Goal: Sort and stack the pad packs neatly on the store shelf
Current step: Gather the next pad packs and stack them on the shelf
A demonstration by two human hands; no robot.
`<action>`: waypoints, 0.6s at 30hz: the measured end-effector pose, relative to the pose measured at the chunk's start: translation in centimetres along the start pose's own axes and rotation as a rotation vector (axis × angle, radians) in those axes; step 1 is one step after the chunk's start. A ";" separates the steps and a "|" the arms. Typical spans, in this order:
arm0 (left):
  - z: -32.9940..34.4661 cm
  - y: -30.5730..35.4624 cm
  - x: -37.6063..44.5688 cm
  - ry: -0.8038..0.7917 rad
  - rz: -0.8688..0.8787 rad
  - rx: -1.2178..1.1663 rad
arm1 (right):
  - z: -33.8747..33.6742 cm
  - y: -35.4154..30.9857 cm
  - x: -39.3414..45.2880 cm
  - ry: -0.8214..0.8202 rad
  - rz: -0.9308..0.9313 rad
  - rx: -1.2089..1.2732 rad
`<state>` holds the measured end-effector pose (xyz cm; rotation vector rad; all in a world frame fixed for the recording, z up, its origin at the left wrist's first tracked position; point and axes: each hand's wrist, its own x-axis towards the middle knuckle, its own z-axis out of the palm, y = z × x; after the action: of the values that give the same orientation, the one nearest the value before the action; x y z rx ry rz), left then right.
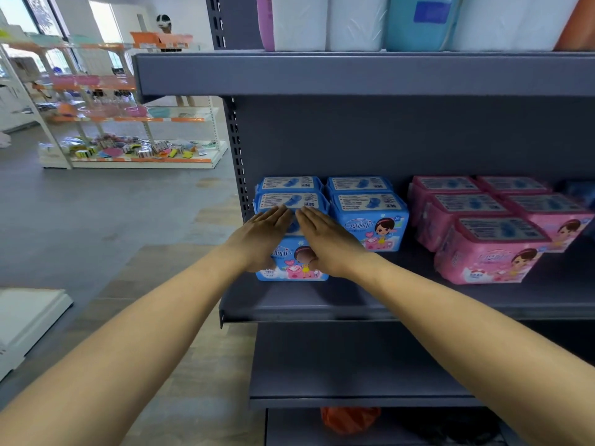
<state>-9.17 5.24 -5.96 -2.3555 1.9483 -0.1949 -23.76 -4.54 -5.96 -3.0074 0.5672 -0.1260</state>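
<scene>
On the grey shelf (322, 304), left hand (262, 235) and right hand (325, 239) flat, fingers straight, each grip apart, atop front blue pad pack (291, 263).

- Chinese brand lettering in white across the front of the right blue pack (370, 225), too soft to spell out for sure.
- Small "20" in the top right corner of that same front.
- Same lettering on the near left blue pack (291, 259), only the tail end showing, rest covered by the left hand (262, 239) and right hand (328, 243).
- Same lettering on the near pink pack (489, 252), blurry.
- Printed info panels and tiny codes on the pack tops, unreadable.
</scene>
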 end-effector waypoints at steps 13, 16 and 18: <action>0.0 0.4 0.0 0.025 -0.025 0.005 | 0.5 0.0 0.0 0.061 0.026 -0.055; -0.2 0.7 -0.2 0.032 -0.038 0.016 | 0.4 -0.1 0.0 0.061 0.030 -0.077; -0.4 0.8 -0.2 0.032 -0.043 0.023 | 0.1 -0.2 0.0 0.043 0.031 -0.101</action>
<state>-10.07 5.28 -5.65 -2.3960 1.8991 -0.2586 -23.71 -4.37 -6.06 -3.0985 0.6430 -0.1656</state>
